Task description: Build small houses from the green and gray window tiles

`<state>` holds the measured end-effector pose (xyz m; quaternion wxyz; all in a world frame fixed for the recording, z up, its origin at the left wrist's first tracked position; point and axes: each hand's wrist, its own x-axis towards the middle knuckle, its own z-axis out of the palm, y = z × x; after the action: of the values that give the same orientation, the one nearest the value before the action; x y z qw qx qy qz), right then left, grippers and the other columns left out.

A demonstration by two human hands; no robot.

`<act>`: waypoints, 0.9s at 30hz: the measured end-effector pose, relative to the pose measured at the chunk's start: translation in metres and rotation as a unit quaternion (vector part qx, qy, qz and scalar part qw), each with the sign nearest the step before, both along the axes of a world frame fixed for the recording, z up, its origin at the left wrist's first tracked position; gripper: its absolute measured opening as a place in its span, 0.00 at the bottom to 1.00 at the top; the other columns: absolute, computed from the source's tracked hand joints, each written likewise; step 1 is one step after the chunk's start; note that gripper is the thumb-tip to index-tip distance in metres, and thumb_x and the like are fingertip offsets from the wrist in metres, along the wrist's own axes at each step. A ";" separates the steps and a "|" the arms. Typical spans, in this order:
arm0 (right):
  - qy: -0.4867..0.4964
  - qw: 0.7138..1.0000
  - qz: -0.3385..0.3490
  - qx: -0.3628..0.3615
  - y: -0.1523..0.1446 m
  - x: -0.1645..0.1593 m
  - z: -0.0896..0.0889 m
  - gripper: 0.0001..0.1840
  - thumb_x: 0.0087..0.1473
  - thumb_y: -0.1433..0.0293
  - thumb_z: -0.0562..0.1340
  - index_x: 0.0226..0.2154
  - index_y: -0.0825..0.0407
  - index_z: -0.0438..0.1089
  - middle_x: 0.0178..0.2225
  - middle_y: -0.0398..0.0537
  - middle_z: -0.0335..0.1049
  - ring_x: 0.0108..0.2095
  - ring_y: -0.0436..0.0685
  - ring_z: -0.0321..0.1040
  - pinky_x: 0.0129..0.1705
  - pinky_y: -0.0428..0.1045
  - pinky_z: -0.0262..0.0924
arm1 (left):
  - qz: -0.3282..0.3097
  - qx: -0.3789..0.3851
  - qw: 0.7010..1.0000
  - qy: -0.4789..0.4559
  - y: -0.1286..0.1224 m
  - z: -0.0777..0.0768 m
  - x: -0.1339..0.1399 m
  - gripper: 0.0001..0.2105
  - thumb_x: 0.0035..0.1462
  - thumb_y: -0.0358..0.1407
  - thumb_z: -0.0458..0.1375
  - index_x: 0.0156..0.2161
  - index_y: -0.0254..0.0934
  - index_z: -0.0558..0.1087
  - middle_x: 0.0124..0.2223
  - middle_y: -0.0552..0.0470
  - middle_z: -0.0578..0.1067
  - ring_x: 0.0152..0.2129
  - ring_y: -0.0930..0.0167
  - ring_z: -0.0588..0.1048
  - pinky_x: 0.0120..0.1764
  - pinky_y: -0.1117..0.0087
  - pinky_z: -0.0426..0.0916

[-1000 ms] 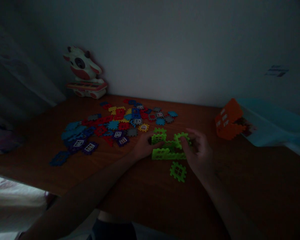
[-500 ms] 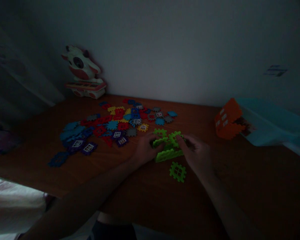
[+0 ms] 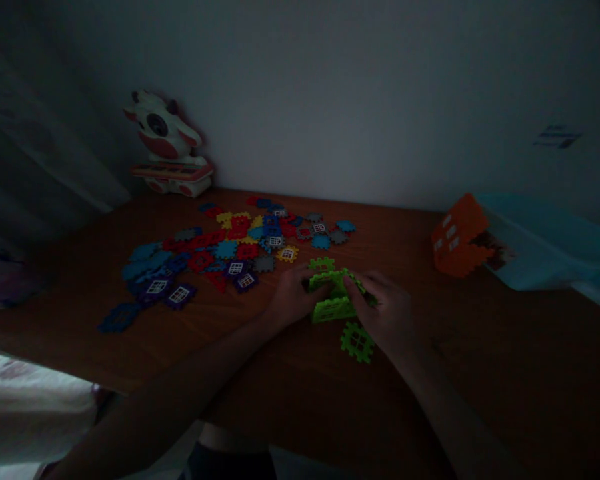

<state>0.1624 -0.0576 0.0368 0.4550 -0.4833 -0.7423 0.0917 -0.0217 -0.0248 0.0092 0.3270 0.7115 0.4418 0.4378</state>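
Several bright green interlocking panels form a box-like assembly [image 3: 334, 309] that stands on the wooden table. My left hand [image 3: 294, 293] grips its left side, thumb reaching inside and fingers behind the panel. On the right, my right hand [image 3: 384, 308] pinches a green panel against the assembly, thumb in front; its fingertips are partly hidden. A loose green window panel [image 3: 357, 342] lies flat just in front of the assembly. Behind it, close to my left fingers, another green panel [image 3: 322, 264] rests on the table.
A spread of red, blue, purple, yellow and grey panels [image 3: 226, 250] covers the table's left and middle. An orange panel house [image 3: 457, 237] stands at right beside a pale teal sheet [image 3: 545, 240]. A cow-shaped toy keyboard [image 3: 170, 147] sits at the back left, near the wall.
My right hand has moved slightly left, bringing its tilted green panel down against the assembly. My left hand keeps its grip on the left side.
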 end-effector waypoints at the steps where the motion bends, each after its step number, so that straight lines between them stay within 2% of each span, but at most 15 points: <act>1: -0.006 1.000 0.000 -0.001 0.000 0.000 -0.001 0.14 0.64 0.64 0.58 0.42 0.48 0.79 0.32 0.48 0.76 0.30 0.55 0.74 0.33 0.51 0.70 | -0.001 0.002 1.000 -0.001 0.000 0.000 0.000 0.05 0.57 0.36 0.63 0.35 0.40 0.81 0.40 0.49 0.80 0.35 0.68 0.78 0.37 0.69 0.72; 10: -0.007 1.000 0.005 0.011 0.000 -0.001 -0.003 0.13 0.64 0.65 0.58 0.36 0.48 0.79 0.31 0.49 0.75 0.31 0.56 0.74 0.34 0.51 0.70 | -0.021 0.032 0.999 0.026 0.003 0.000 -0.006 0.05 0.56 0.33 0.63 0.38 0.38 0.80 0.39 0.48 0.80 0.35 0.68 0.78 0.38 0.68 0.73; 13: -0.010 1.000 0.011 0.015 0.000 -0.001 -0.005 0.13 0.64 0.66 0.58 0.36 0.49 0.79 0.31 0.49 0.75 0.31 0.55 0.74 0.34 0.51 0.69 | -0.035 0.044 0.998 0.031 0.005 0.003 -0.012 0.06 0.56 0.35 0.63 0.38 0.38 0.81 0.39 0.49 0.80 0.34 0.69 0.77 0.36 0.69 0.72; 20: -0.015 1.000 -0.004 0.015 0.000 -0.002 -0.005 0.14 0.65 0.64 0.57 0.35 0.48 0.78 0.32 0.49 0.76 0.31 0.56 0.75 0.35 0.51 0.70 | -0.049 0.065 0.996 0.034 0.006 0.009 -0.014 0.11 0.61 0.39 0.59 0.29 0.37 0.79 0.36 0.48 0.79 0.32 0.69 0.77 0.35 0.70 0.70; 27: -0.012 1.000 -0.005 0.007 0.000 -0.005 -0.005 0.15 0.66 0.63 0.56 0.36 0.49 0.77 0.33 0.50 0.76 0.32 0.57 0.74 0.36 0.52 0.69 | -0.031 0.083 0.995 0.037 0.005 0.004 -0.012 0.13 0.62 0.40 0.59 0.29 0.37 0.79 0.35 0.48 0.79 0.32 0.69 0.77 0.36 0.69 0.71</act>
<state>0.1577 -0.0577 0.0317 0.4493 -0.4848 -0.7463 0.0787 -0.0339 -0.0195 0.0131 0.2640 0.7652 0.3934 0.4359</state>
